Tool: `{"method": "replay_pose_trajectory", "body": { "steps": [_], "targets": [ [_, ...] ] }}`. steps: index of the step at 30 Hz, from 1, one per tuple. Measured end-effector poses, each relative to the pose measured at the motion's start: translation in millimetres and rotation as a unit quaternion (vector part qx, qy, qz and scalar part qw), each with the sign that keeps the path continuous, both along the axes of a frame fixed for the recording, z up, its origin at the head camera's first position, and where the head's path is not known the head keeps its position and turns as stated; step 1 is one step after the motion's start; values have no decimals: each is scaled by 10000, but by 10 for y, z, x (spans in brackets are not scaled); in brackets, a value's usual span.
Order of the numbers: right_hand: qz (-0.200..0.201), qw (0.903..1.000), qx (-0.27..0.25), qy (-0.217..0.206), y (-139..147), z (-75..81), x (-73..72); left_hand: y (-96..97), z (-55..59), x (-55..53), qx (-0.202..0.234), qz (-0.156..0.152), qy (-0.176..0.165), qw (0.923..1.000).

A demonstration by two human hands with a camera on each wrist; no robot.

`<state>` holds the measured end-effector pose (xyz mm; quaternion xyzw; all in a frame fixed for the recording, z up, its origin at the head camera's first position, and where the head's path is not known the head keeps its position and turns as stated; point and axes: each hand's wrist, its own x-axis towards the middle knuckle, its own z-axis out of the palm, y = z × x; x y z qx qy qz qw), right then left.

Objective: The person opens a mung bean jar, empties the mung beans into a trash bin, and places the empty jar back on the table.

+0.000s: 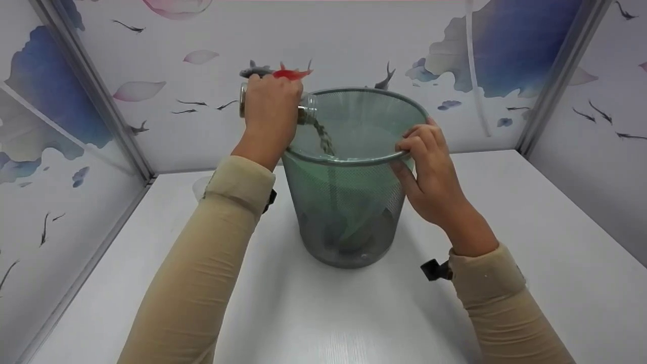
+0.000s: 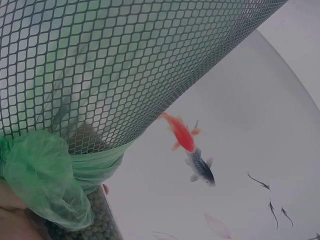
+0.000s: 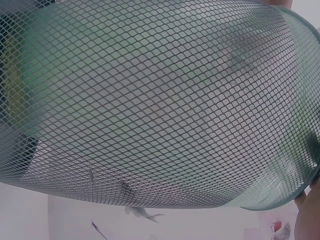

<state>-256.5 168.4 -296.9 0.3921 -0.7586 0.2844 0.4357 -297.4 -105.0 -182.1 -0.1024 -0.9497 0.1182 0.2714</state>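
My left hand [image 1: 273,103] grips a clear glass jar [image 1: 308,108], tipped on its side above the left part of the bin's rim. A stream of small greenish beans [image 1: 324,139] falls from its mouth into a grey mesh wastebasket [image 1: 349,222]. In the left wrist view, more round beans [image 2: 102,215] show inside the jar. A green plastic bag [image 2: 45,175] lines the basket and is folded over its rim, bunching near the jar. My right hand [image 1: 429,167] holds the rim at the right, fingers over the edge and thumb outside. The basket stands upright.
The basket stands on a white table [image 1: 328,313]. White panels [image 1: 343,40] painted with fish and petals enclose the back and sides. Behind my left forearm, a clear rounded object [image 1: 201,187] is partly hidden.
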Motion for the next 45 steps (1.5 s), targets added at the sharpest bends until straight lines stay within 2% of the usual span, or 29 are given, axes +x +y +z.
{"method": "replay_pose_trajectory", "body": {
  "steps": [22,35,45],
  "targets": [
    [-58,10000,45,-44,1,-3,-7,13,3,8,-72,18,-144,9999],
    [-75,9999,64,-74,0,-9,-13,20,9,-1,-252,135,-221,9993],
    [-51,10000,-6,-60,-5,-7,-9,23,6,2,-246,73,-85,9996]
  ]
}}
